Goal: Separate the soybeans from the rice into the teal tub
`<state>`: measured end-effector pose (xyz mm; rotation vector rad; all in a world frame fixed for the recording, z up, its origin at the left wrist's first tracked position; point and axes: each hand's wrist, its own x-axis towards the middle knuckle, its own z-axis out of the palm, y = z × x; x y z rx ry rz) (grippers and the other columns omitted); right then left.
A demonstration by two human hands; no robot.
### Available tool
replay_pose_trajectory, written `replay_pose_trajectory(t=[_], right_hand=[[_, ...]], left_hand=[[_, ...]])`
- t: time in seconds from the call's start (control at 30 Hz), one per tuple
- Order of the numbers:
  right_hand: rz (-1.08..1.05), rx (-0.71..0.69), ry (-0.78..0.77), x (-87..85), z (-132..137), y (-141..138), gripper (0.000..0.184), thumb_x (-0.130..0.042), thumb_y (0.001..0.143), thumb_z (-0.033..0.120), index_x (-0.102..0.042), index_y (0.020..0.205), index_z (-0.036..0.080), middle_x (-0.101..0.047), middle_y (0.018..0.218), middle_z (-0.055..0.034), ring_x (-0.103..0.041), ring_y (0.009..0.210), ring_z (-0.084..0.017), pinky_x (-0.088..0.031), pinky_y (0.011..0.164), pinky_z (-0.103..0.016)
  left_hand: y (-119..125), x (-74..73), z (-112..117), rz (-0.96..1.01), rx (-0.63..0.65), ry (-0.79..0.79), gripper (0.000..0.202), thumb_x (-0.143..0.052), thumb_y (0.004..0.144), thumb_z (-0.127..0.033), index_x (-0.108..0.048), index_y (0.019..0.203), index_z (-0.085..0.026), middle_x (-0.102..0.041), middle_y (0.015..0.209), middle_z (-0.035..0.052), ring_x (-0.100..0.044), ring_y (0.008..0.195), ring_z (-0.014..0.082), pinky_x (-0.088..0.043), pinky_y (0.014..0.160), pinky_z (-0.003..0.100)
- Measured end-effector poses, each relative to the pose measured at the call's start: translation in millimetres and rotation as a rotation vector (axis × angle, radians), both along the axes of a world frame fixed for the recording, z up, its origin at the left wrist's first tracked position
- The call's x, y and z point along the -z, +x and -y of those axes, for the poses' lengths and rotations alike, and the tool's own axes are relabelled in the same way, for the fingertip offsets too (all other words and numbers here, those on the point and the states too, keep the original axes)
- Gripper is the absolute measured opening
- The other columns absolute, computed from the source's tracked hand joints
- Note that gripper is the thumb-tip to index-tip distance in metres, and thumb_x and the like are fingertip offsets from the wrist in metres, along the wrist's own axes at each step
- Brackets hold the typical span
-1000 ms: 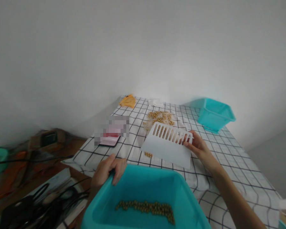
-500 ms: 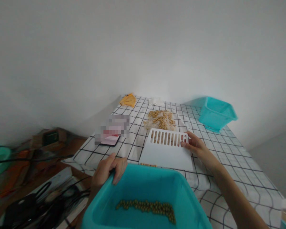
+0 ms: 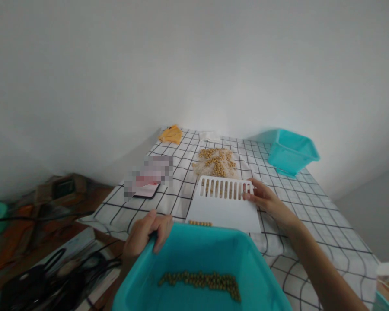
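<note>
My left hand (image 3: 149, 233) is closed over the rim at the left far corner of a teal plastic bin (image 3: 201, 239) in the foreground. Inside the bin lies a band of round beans (image 3: 201, 280). My right hand (image 3: 266, 199) grips the right end of a white slotted plastic scoop (image 3: 225, 211), fingers at its last slot. The scoop lies low over the tablecloth, behind the bin. A short row of yellow beans (image 3: 200, 223) shows on it beside the bin's far rim. Beyond its slots spreads a heap of yellow beans mixed with pale grains (image 3: 218, 164).
A second teal bin (image 3: 291, 151) stands at the back right of the checked tablecloth (image 3: 178, 196). A yellow cloth (image 3: 171, 134), a white cloth (image 3: 209, 137) and a partly blurred phone (image 3: 147, 190) lie further left. Black cables and a bag (image 3: 35, 280) clutter the lower left.
The view has shifted slightly, so the table's things appear a little further left. The scoop sits slightly left, showing more of the bean row near the bin rim. Both hands keep their holds.
</note>
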<state>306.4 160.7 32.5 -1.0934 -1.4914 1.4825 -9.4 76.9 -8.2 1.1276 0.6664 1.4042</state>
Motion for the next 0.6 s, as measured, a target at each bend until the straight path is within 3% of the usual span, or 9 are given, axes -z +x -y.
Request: replay_pose_trajectory(t=[0.13, 0.27, 0.43, 0.6], right_hand=[[-0.047, 0.072, 0.006, -3.4, 1, 0, 0.032, -0.079, 0.078, 0.04, -0.065, 0.101, 0.023, -0.073, 0.086, -0.0026, -0.065, 0.069, -0.016, -0.05, 0.058, -0.026], [-0.115, 0.212, 0.089, -2.5, -3, 2, 0.03, -0.079, 0.077, 0.04, -0.068, 0.101, 0.025, -0.076, 0.091, -0.0031, -0.068, 0.075, -0.019, -0.053, 0.068, -0.03], [-0.163, 0.491, 0.226, 2.0, -14, 12, 0.038, -0.078, 0.075, 0.043, -0.068, 0.107, 0.025, -0.077, 0.102, -0.0062, -0.069, 0.089, -0.024, -0.053, 0.07, -0.032], [-0.168, 0.772, 0.32, 10.3, -21, 24, 0.038, -0.075, 0.074, 0.046, -0.065, 0.103, 0.024, -0.075, 0.103, -0.0066, -0.066, 0.088, -0.022, -0.051, 0.069, -0.031]], left_hand=[[-2, 0.7, -1, -0.019, 0.004, 0.001, 0.071, -0.029, 0.107, -0.039, -0.051, 0.043, -0.021, -0.041, 0.042, -0.0003, -0.033, 0.047, 0.0166, -0.028, 0.058, 0.037], [-5, 4.2, -5, -0.052, 0.012, -0.003, 0.071, -0.032, 0.106, -0.043, -0.052, 0.042, -0.022, -0.042, 0.041, 0.0003, -0.035, 0.046, 0.0164, -0.03, 0.057, 0.036], [-12, 9.2, -13, -0.095, 0.055, 0.06, 0.072, -0.032, 0.105, -0.048, -0.049, 0.04, -0.022, -0.041, 0.038, 0.0005, -0.037, 0.042, 0.0153, -0.032, 0.053, 0.034], [-19, 7.1, -14, -0.129, 0.167, 0.04, 0.071, -0.035, 0.105, -0.049, -0.058, 0.045, -0.021, -0.049, 0.042, 0.0018, -0.042, 0.048, 0.0167, -0.038, 0.06, 0.033]])
